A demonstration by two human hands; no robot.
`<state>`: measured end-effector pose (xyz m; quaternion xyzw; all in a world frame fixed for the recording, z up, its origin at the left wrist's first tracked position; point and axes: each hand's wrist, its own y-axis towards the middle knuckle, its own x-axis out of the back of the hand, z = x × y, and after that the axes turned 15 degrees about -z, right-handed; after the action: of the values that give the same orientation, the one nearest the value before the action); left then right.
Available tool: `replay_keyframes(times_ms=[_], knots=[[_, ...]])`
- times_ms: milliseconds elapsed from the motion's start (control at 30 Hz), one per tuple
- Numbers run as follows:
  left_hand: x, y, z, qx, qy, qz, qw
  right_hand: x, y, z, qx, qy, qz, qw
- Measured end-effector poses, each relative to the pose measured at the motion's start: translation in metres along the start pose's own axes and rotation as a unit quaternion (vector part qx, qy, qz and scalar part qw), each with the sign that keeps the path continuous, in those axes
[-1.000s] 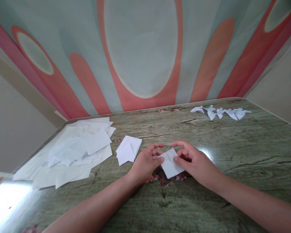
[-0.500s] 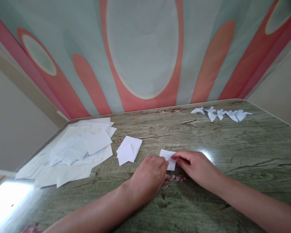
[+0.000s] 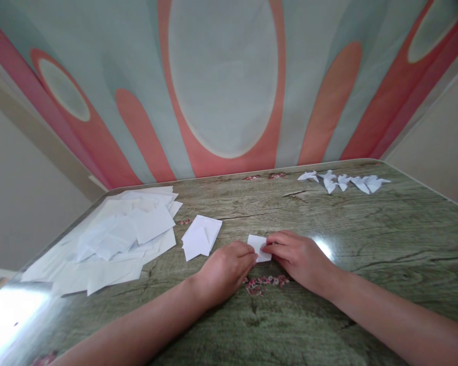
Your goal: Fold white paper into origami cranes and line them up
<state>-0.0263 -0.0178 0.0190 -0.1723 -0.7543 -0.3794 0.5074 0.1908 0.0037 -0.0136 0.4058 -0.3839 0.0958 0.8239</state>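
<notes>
A small white piece of folded paper (image 3: 257,243) is held between my two hands, just above or on the wood-patterned table (image 3: 229,203). My left hand (image 3: 228,269) is closed on its left edge, the fingers bent together. From the right, my right hand (image 3: 301,259) pinches the paper's other edge between thumb and fingers. The finger pads and the paper's lower part are partly covered. Left of my left hand lies a small stack of white paper squares (image 3: 198,236), slightly fanned.
A large, loose pile of white paper sheets (image 3: 152,223) spreads over the left side of the table. Several folded white paper figures (image 3: 343,181) stand in a row at the back right. Behind the table rises a patterned wall covering (image 3: 225,76).
My right hand has come in lower over the paper's right edge, and my left hand has drawn slightly left. The paper now looks smaller and flatter. The view has shifted slightly.
</notes>
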Motion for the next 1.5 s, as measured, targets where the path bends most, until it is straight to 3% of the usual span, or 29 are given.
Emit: replay_keyframes(times_ms=[167, 300, 433, 600, 800, 1000, 1300, 1500], knots=[[-0.001, -0.010, -0.010, 0.008, 0.037, -0.005, 0.999, 0.006, -0.005, 0.010, 0.027, -0.013, 0.023, 0.999], [-0.007, -0.015, -0.010, 0.027, 0.014, -0.052, 0.998, 0.007, -0.007, 0.010, -0.041, 0.021, 0.016, 0.999], [-0.010, -0.014, -0.004, 0.129, -0.045, -0.108, 0.985, 0.005, -0.004, 0.006, -0.106, 0.050, 0.023, 0.993], [-0.004, -0.009, -0.004, 0.223, -0.067, -0.088, 0.969, 0.007, -0.002, 0.009, -0.139, 0.040, 0.035, 0.989], [-0.003, -0.010, -0.008, 0.222, -0.027, -0.040, 0.974, 0.005, -0.006, 0.011, -0.125, -0.014, 0.061, 0.990], [-0.004, -0.010, -0.006, 0.227, -0.022, -0.020, 0.973, 0.007, -0.006, 0.010, -0.139, 0.016, 0.056, 0.989], [-0.005, -0.009, -0.009, 0.167, 0.072, 0.014, 0.983, 0.005, -0.005, 0.015, -0.113, -0.077, 0.078, 0.988], [-0.006, -0.008, -0.009, 0.157, 0.106, 0.019, 0.982, 0.007, -0.002, 0.018, -0.137, -0.081, 0.081, 0.984]])
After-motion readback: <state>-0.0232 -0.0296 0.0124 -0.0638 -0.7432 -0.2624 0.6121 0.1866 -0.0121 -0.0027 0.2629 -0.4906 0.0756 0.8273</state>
